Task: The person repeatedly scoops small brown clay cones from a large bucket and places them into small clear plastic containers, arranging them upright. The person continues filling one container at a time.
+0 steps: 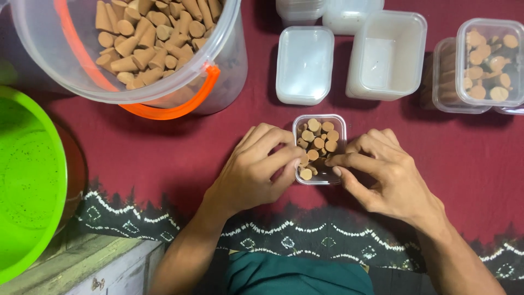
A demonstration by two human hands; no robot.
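My left hand and my right hand sat on each side of a small clear box of brown cones; the box lay right between my fingers, its long side pointing away from me; both hands were just as near; my left fingertips touched the cones inside; my right fingers pinched the box's edge; my thumbs were mostly hidden; the big bucket was cut off.
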